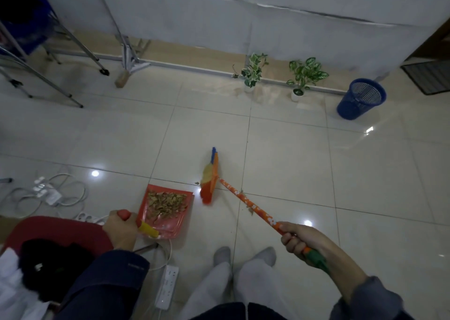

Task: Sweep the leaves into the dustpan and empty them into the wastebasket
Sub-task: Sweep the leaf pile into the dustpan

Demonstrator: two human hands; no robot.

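A red dustpan (175,227) lies on the tiled floor with a heap of dry brown leaves (166,204) inside. My left hand (120,229) grips its red and yellow handle. My right hand (300,239) grips the orange flowered handle of a broom (246,201). The broom's orange, yellow and blue head (210,178) rests on the floor just right of the dustpan's mouth. A few leaf scraps (249,210) lie beside the broom handle. The blue mesh wastebasket (360,99) stands far off at the upper right, near the wall.
Two small potted plants (253,72) (304,76) stand along the wall. White cables and power strips (46,193) (166,286) lie at the left and near my feet. A red chair (56,229) holds dark clothing at lower left. Metal stand legs (73,42) occupy the upper left.
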